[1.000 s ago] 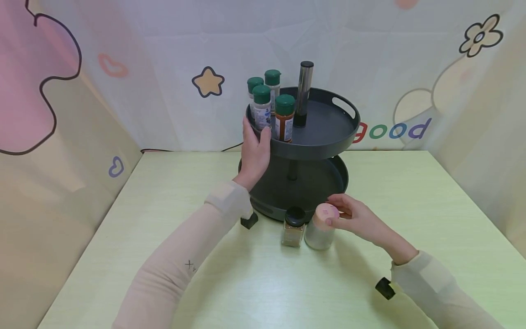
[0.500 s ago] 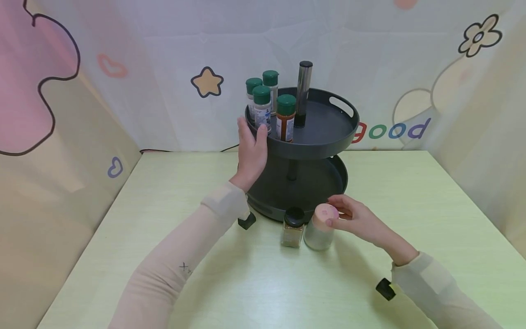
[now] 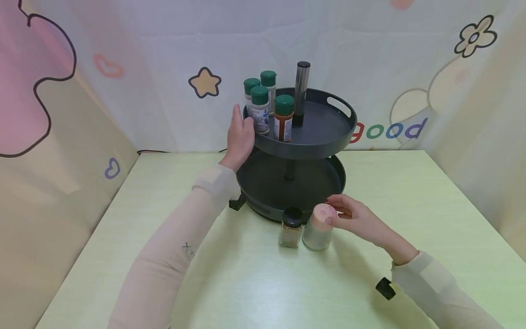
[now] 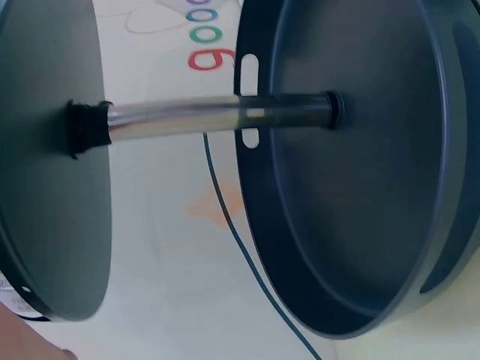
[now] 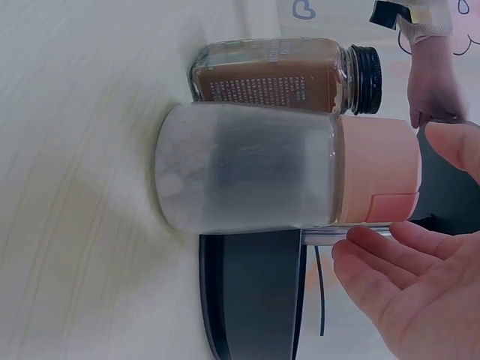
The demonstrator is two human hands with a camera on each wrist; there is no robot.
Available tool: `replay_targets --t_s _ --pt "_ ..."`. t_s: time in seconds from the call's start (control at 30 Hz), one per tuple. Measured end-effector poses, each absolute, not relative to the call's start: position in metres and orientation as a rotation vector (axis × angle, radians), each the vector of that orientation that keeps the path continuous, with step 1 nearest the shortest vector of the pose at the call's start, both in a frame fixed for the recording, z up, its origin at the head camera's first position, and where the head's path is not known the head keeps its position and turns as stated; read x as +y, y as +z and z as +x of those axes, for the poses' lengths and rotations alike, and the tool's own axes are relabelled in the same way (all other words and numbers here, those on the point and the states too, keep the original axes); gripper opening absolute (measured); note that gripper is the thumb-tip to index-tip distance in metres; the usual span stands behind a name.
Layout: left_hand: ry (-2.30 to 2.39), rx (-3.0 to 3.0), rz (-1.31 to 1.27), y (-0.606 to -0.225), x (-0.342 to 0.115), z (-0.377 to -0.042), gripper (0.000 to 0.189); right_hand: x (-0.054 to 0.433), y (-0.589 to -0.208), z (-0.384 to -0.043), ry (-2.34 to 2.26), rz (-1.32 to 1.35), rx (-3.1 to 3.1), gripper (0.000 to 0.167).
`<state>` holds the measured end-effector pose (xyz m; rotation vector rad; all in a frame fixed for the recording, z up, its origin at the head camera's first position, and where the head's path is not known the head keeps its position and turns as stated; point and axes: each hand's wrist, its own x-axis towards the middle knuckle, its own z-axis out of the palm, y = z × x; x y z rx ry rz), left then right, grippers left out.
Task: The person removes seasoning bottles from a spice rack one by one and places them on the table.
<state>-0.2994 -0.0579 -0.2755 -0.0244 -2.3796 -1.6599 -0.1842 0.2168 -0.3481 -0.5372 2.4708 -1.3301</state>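
Note:
My left hand (image 3: 240, 140) lies with straight fingers against the left rim of the upper tray (image 3: 324, 123) of a dark two-tier rack. Beside it on that tier stand several green-capped spice bottles (image 3: 283, 119). In front of the rack, my right hand (image 3: 351, 214) has its thumb and fingers on either side of the pink lid of a clear glass jar (image 5: 255, 169), which stands upright on the table. The right wrist view shows the lid between them, with the other fingers fairly straight. Close to the jar is a square glass spice jar (image 5: 277, 79) with a black lid.
The lower tray (image 3: 287, 194) sits directly behind both jars, and a metal pole (image 3: 301, 93) rises through the rack. A thin cable (image 4: 240, 240) runs behind it. A printed curtain (image 3: 172, 55) surrounds the back and sides of the pale table (image 3: 246, 283).
My left hand has slid left and back along the upper rim. The front green-capped bottles have turned slightly rightward relative to the pole. The right hand and the glass jar stay in place.

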Motion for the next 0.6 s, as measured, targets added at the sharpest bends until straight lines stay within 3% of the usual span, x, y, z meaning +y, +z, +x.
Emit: replay_targets --t_s 0.6 --pt "-1.665 -2.477 -0.098 -0.277 -0.064 -0.307 0.054 0.215 -0.336 -0.185 -1.33 -0.605 2.533 0.052"
